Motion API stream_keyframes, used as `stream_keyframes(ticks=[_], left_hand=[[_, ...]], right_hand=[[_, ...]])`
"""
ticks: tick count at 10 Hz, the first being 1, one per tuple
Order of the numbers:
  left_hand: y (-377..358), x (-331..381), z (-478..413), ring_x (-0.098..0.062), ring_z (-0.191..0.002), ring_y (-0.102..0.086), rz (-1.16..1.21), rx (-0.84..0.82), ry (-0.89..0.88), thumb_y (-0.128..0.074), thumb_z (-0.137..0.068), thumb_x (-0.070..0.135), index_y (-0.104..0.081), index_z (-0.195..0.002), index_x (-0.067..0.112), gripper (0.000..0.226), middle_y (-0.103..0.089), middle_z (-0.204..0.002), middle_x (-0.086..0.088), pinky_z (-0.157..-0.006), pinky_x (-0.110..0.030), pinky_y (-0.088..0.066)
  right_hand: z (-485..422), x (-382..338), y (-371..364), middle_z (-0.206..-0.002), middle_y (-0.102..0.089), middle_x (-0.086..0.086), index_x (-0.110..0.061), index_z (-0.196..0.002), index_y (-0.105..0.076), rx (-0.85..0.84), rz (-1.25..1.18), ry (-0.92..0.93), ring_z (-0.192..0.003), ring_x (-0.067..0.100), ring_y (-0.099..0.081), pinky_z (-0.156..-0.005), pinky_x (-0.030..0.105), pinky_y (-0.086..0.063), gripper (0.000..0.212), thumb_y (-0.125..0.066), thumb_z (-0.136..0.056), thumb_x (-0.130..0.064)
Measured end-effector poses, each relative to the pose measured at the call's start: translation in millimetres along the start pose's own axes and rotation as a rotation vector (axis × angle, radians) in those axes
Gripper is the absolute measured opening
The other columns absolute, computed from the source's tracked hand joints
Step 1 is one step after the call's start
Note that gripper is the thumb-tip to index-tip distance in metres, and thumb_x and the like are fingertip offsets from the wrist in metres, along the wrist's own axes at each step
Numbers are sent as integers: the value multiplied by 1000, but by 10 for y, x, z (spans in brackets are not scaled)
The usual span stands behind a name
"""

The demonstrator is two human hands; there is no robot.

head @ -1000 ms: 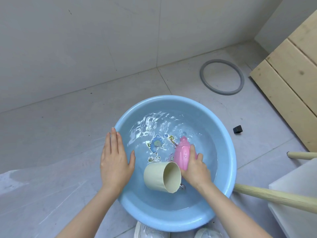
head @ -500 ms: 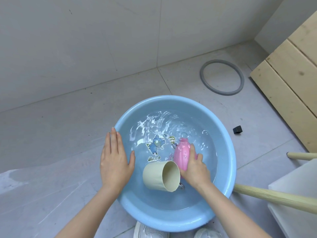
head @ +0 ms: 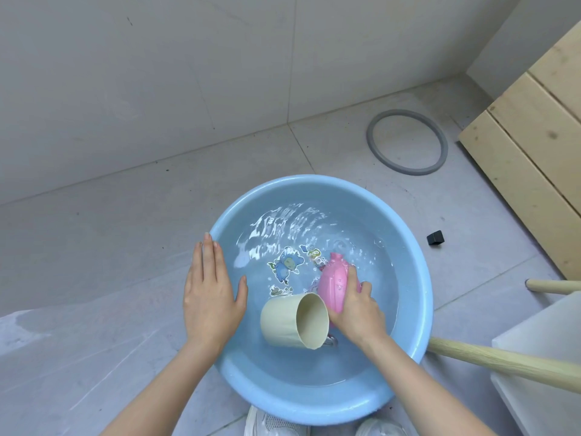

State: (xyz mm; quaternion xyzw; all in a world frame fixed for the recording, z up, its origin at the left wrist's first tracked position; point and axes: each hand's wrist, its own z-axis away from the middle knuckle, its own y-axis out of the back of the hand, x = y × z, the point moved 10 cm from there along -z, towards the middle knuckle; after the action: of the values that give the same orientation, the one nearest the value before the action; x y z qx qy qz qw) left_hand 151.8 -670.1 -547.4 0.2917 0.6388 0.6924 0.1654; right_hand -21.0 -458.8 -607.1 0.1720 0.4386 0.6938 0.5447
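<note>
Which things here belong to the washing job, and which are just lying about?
In the job: right hand gripping the pink bottle; left hand on the blue basin; cream cup.
Lying about: grey ring; black block; wooden pole; wooden planks.

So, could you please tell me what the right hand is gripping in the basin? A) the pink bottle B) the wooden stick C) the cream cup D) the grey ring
A: the right hand curls round the pink bottle; the cream cup lies beside it.

No legible text; basin [head: 314, 181] decals [head: 287, 265] cartoon pictures only.
</note>
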Motion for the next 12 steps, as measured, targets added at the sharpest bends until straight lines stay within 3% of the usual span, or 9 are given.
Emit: stream_keyframes(ticks=[12], left_hand=[[-9, -15, 4, -31, -141, -27, 4, 5, 10, -30, -88, 45, -32, -144, -3, 74, -25, -155, -14, -102, -46, -40]], right_hand=[[-2, 14, 10, -131, -33, 11, -23, -150, 1, -31, -23, -20, -113, 35, -54, -83, 39, -45, 106, -61, -77, -66]])
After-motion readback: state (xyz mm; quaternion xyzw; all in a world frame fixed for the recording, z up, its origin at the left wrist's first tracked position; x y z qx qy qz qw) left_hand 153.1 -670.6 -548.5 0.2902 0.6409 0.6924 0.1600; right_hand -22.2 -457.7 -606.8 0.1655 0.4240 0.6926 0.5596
